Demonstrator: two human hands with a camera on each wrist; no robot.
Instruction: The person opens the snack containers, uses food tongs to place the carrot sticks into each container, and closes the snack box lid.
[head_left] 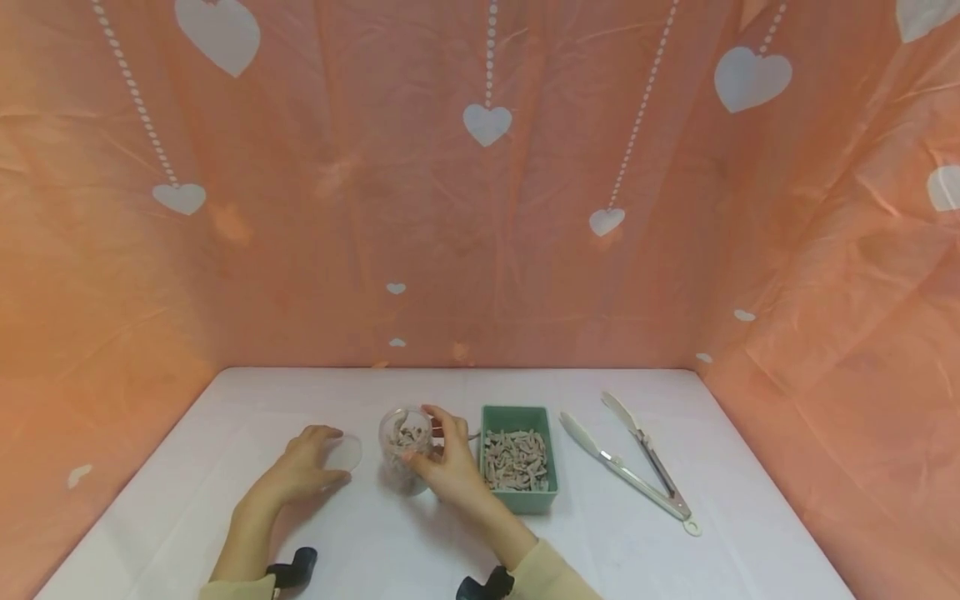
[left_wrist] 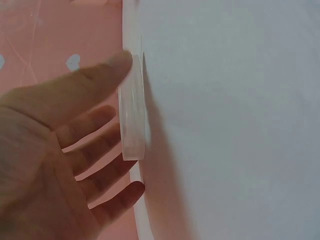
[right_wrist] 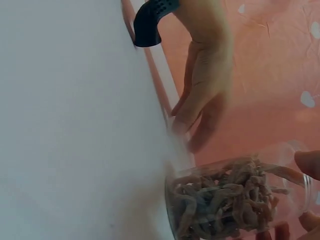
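Observation:
In the head view my right hand (head_left: 455, 468) holds a clear jar (head_left: 405, 475) by its upper part, thumb on the near side and fingers behind. The jar stands upright, lidless, with brownish-grey twisted dried pieces (right_wrist: 230, 200) inside. Left of it, my left hand (head_left: 302, 467) has a round translucent lid (head_left: 345, 453) between thumb and fingers. The left wrist view shows the thumb on the lid's edge (left_wrist: 133, 110), flat side along the table; whether it touches the cloth I cannot tell. Beside the right hand stands a green rectangular container (head_left: 522, 502) with many similar pieces.
Tongs (head_left: 637, 482) with pale tips lie spread on the right of the white table (head_left: 720, 450). Orange cloth walls (head_left: 420, 208) with white hearts enclose the back and sides. A thin brown piece (head_left: 474, 436) pokes out at the green container's left rim.

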